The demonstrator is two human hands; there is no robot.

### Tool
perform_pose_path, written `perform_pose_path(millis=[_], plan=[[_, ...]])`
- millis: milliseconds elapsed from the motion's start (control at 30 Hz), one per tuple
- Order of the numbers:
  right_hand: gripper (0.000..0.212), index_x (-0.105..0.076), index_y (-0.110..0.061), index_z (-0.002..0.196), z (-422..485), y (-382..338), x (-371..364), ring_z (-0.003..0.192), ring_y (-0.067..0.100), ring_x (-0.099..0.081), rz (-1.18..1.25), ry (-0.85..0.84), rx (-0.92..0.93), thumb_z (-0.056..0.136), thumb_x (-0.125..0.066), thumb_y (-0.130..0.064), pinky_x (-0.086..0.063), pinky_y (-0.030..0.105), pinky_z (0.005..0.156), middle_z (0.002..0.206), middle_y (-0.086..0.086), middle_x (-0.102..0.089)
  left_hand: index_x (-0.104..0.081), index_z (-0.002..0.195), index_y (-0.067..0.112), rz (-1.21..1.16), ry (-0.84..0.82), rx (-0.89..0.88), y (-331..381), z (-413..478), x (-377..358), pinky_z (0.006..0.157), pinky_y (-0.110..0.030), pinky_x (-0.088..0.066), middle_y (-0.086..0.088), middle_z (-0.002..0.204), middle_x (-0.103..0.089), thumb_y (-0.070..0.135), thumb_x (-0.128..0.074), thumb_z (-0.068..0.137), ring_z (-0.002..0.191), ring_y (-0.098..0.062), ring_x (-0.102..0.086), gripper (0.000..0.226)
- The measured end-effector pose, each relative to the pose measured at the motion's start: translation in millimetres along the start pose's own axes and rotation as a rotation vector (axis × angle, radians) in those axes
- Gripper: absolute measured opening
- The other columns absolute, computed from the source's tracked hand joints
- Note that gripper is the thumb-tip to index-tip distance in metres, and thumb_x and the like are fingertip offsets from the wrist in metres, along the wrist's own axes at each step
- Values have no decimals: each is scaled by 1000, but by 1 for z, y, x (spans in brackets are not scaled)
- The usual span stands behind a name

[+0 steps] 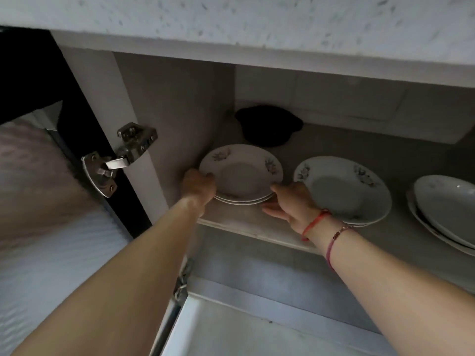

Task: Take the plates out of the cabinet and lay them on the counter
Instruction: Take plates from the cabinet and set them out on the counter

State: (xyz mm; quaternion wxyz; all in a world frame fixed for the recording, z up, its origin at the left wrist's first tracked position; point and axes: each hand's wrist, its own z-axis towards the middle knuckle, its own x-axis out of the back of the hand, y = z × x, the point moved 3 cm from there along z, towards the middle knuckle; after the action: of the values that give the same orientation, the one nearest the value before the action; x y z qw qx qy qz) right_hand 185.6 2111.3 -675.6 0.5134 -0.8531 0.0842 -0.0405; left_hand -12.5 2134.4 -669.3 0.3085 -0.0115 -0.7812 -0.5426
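Observation:
A small stack of white plates with flower prints [241,173] sits at the left end of the cabinet shelf [231,223]. My left hand [198,185] grips the stack's left rim, thumb over the edge. My right hand [290,202] holds the stack's right rim, its fingers reaching under the stack. A second flowered plate stack [344,188] lies just right of my right hand. Farther right, cut by the frame edge, lie plain white oval dishes [447,204]. The speckled counter [257,19] runs above the cabinet opening.
A black pot or lid [270,125] stands at the back of the shelf behind the left stack. The open cabinet door with its metal hinge [120,156] is at the left. A lower white shelf [244,330] lies beneath.

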Motion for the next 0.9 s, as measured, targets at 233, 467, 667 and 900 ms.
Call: perform_pose_path(millis=[233,467,667,900], plan=[[24,-52,-6,121,8,-2,-11,100,37,-68,73,-62,0,97,-49,-3,-60,38,57,121,19,-63,-58,122,-3,-103,20,66,-2,13,-5,86,-38,-51,-22,122,-62,11,-49,90,107,-37,-62,36],[37,-53,-4,127,13,-3,-14,104,37,-64,82,-31,12,94,-42,9,-57,34,43,123,19,-61,-58,119,-6,-133,67,63,-3,4,-2,86,-39,-51,-24,121,-62,8,-50,89,107,-37,-62,34],[28,-55,-5,117,2,-15,-7,83,32,-67,24,-38,1,95,-42,7,-59,36,44,113,19,-62,-49,127,-5,-152,76,109,-2,-12,3,83,-34,-46,-20,128,-57,8,-50,93,113,-35,-58,36],[30,-54,-5,122,-27,-25,16,72,31,-71,-114,-25,1,96,-41,1,-59,36,44,110,20,-68,-54,122,2,-181,18,121,6,-47,14,85,-34,-49,-15,116,-62,12,-48,93,104,-30,-60,31]])
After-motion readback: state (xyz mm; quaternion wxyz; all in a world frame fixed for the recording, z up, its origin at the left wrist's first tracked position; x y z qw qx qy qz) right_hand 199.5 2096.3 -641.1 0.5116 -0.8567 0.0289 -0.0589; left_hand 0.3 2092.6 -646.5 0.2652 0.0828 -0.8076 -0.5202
